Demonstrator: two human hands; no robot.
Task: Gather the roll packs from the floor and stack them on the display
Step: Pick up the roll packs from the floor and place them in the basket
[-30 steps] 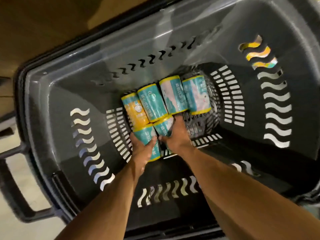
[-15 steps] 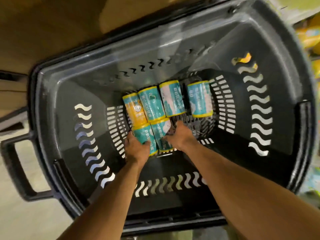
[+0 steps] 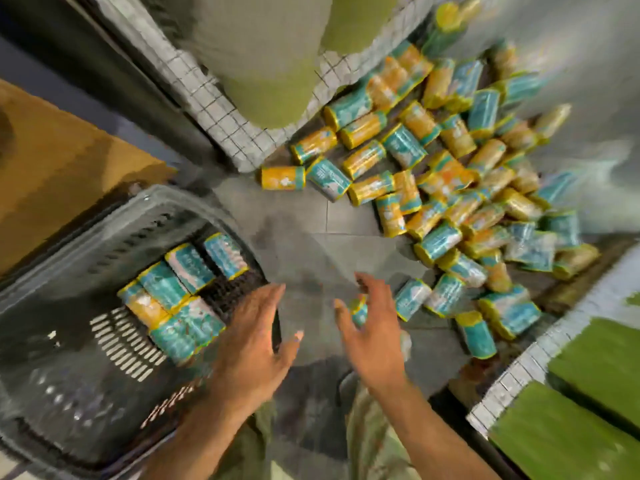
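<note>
In the grey basket (image 3: 104,233) at left lie six roll packs (image 3: 162,285). The left hand (image 3: 254,344) hangs over its rim, grip open, empty. The right hand (image 3: 372,336), grip spread and empty, is nearer the teal pack (image 3: 358,313) below its fingers, beside the floor heap (image 3: 440,237).

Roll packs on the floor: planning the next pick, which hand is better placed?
Right. The right hand is open right by a teal roll pack on the floor; the left hand is over the basket rim, farther from it.

light: dim, soft | blur: heavy motion smear throughout | edges: wide-angle stretch
</note>
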